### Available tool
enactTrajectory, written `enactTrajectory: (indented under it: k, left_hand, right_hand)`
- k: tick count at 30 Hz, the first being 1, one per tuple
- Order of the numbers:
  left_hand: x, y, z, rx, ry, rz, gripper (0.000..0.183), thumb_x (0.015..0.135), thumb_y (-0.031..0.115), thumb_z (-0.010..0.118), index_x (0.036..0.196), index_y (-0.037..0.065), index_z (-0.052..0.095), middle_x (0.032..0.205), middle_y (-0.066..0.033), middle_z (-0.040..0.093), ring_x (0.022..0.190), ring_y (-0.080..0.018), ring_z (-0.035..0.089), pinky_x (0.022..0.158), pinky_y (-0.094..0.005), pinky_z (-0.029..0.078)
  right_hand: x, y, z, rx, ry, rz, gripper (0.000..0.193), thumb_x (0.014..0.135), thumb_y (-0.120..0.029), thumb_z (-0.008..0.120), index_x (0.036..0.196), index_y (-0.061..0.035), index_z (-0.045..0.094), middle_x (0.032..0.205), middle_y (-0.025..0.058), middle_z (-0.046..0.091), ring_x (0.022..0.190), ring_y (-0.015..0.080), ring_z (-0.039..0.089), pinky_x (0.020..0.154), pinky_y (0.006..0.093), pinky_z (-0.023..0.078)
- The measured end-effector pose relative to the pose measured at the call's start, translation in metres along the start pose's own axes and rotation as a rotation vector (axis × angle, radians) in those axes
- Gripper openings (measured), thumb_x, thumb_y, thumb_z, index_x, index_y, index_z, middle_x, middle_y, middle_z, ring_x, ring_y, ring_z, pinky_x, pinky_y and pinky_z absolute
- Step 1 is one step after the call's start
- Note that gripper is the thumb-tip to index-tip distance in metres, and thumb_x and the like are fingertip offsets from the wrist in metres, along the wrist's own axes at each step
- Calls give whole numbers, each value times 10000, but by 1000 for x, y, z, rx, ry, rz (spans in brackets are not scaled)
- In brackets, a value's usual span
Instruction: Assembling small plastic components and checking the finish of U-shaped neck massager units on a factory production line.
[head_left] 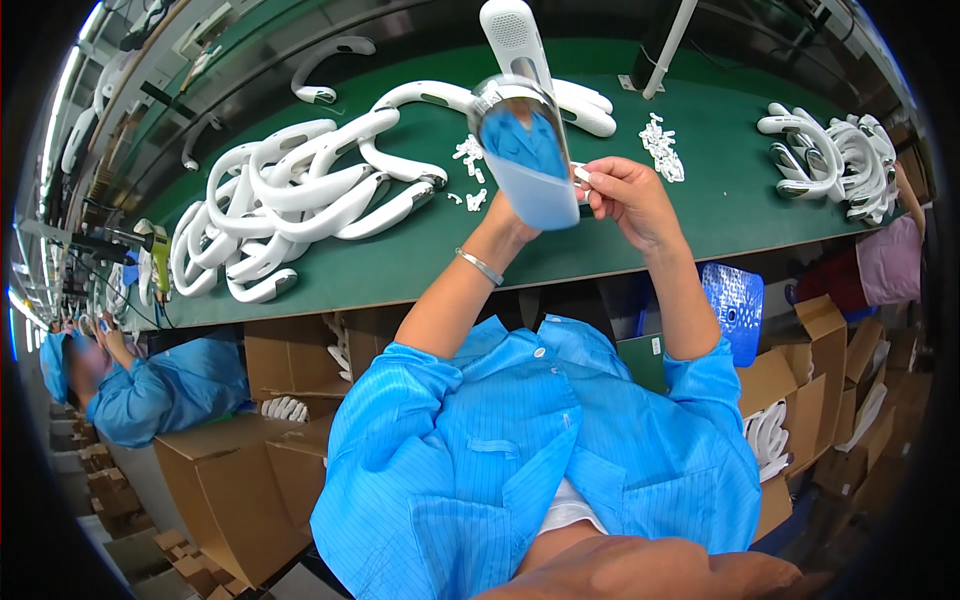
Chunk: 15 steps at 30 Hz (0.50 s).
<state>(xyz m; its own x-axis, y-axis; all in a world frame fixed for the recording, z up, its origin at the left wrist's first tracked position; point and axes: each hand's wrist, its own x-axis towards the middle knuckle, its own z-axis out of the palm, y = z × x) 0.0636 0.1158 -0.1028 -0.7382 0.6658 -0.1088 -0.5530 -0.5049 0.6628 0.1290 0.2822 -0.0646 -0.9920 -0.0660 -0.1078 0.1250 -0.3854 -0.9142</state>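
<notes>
**Small white piece pinched at the edge of a glossy device**

We see little of the left hand (pixel 512 220): the glossy white device (pixel 528 145) hides its fingers. It has hold of the device, but how far those fingers curl we cannot tell. The small white piece (pixel 581 174) is partly covered by the right hand (pixel 632 198), whose thumb and forefinger nearly meet around it, at the device's right edge; whether it touches the device we cannot tell.

Beneath the device spreads a green table (pixel 720 185). Left of the device we find tangled white bands (pixel 300 200); well to its right, a white stack (pixel 865 165). Loose white parts (pixel 660 150) lie on both sides of it. Far to its lower left, a co-worker (pixel 150 395) sits near the blurred rim.
</notes>
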Motion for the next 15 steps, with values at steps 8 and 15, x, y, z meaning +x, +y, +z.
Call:
enactTrajectory:
  k: [8, 15]
  left_hand:
    - [-1, -3, 8, 178, 60, 21, 241, 866, 196, 605, 917, -38, 585, 745, -106, 642, 595, -157, 638, 474, -254, 546]
    - [-6, -1, 2, 98, -12, -99, 352, 826, 140, 623, 1092, 5, 436, 900, -100, 600, 673, -140, 642, 485, -262, 558]
  right_hand:
    - [0, -3, 0, 48, -32, 40, 137, 886, -100, 594, 927, 27, 628, 772, 89, 661, 575, 70, 598, 514, 179, 508]
    - [2, 6, -10, 215, -63, 86, 141, 893, -97, 589, 921, 40, 612, 782, 84, 648, 588, 90, 615, 547, 189, 539]
